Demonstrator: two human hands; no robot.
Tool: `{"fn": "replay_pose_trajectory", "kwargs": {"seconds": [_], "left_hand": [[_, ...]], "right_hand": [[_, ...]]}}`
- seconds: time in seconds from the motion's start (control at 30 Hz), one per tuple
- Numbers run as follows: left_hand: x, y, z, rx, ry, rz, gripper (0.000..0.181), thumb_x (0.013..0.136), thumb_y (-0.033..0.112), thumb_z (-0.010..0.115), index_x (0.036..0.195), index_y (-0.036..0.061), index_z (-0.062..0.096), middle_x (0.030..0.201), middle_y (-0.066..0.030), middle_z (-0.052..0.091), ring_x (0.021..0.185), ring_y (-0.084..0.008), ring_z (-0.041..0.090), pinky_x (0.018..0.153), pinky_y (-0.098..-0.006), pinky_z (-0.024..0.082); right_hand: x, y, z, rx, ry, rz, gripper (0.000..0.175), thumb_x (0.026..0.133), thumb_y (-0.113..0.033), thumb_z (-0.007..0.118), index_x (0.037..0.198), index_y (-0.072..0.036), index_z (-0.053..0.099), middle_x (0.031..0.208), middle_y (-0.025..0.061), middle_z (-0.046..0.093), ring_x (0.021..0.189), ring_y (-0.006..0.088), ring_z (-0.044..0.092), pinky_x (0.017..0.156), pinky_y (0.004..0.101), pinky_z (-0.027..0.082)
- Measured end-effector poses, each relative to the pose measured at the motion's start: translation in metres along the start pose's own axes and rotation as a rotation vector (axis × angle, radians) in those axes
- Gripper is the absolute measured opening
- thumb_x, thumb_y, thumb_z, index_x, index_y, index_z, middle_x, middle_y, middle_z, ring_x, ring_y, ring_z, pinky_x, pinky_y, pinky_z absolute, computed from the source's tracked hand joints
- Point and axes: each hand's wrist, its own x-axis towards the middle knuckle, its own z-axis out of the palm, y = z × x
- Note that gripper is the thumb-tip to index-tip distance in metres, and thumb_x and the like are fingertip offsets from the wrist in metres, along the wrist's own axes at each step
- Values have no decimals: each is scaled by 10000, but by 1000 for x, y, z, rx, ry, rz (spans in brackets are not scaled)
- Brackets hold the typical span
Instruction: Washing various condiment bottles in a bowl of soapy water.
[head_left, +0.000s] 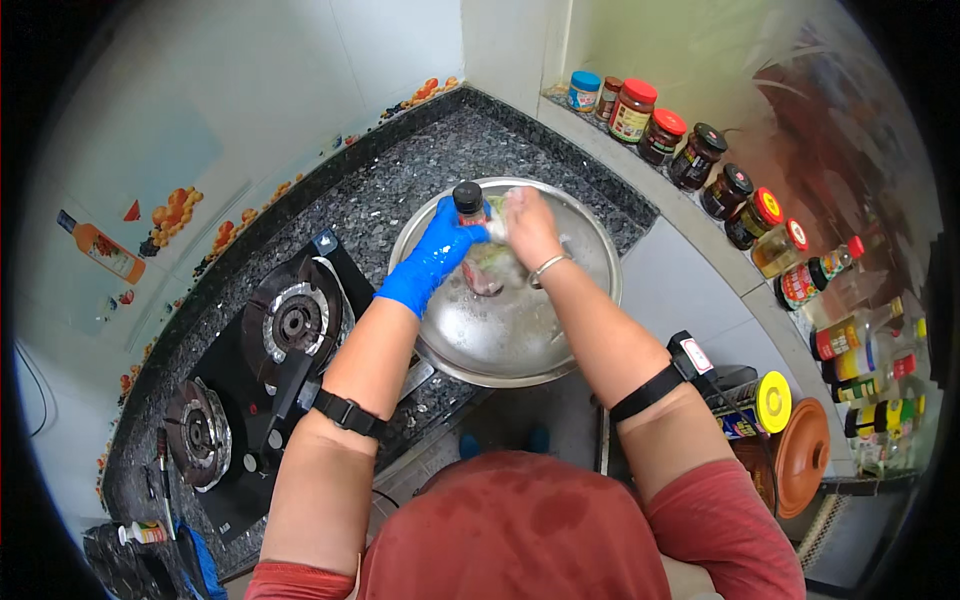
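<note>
My left hand (442, 236), in a blue rubber glove, grips a small glass jar (469, 204) with a black lid above a wide, round metal basin (480, 330). Bare and blurred, my right hand (531, 225) is closed on a pale, wet cloth (499, 217) at the jar's right side. Below the hands, another item with a reddish-brown round end (482, 281) is in the basin; its kind is unclear. Soapy liquid shows in the basin, which sits at the granite counter's front edge.
A two-burner gas stove (296, 322) stands to the left on the granite counter (420, 146). Several jars and bottles (697, 156) line the ledge at right. A yellow-lidded can (772, 403) and a brown clay pot lid (801, 457) are at lower right.
</note>
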Motion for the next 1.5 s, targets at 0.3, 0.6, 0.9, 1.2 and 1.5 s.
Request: {"fn": "replay_pose_trajectory", "kwargs": {"seconds": [0.3, 0.6, 0.9, 1.2, 1.5], "left_hand": [[-15, 15, 22, -205, 156, 55, 335, 734, 119, 619, 1036, 47, 493, 966, -61, 552, 883, -159, 518, 825, -285, 396], [-12, 12, 16, -262, 200, -127, 376, 786, 286, 602, 1070, 63, 501, 987, -39, 530, 899, -132, 475, 830, -286, 366], [-9, 8, 24, -170, 170, -93, 386, 743, 283, 652, 1009, 45, 506, 923, -40, 536, 847, -129, 493, 795, -275, 384], [-11, -3, 21, -239, 177, -3, 422, 696, 156, 685, 1034, 22, 471, 889, -47, 550, 835, -134, 526, 784, -271, 418], [-1, 21, -11, 429, -74, 18, 443, 621, 299, 738, 923, 33, 553, 802, -87, 605, 759, -182, 590, 715, -303, 459]], "right_hand": [[-41, 68, 5, -963, -194, 68, 284, 751, -170, 456, 974, -45, 580, 977, 196, 551, 919, 367, 519, 826, 379, 417], [-22, -40, 0, 831, -210, 263, 295, 811, -160, 427, 1039, 2, 522, 910, 107, 572, 850, 193, 529, 793, 307, 409], [-21, 55, 20, -50, -454, 202, 304, 805, -174, 369, 955, 21, 547, 890, 264, 544, 836, 375, 520, 767, 394, 407], [-21, 48, 32, 278, -230, 277, 316, 814, -152, 358, 976, 39, 551, 943, 218, 572, 911, 331, 538, 822, 347, 403], [-40, 47, 1, -765, -337, 150, 263, 773, -137, 433, 948, -26, 595, 1040, 194, 547, 923, 337, 545, 812, 409, 423]]}}
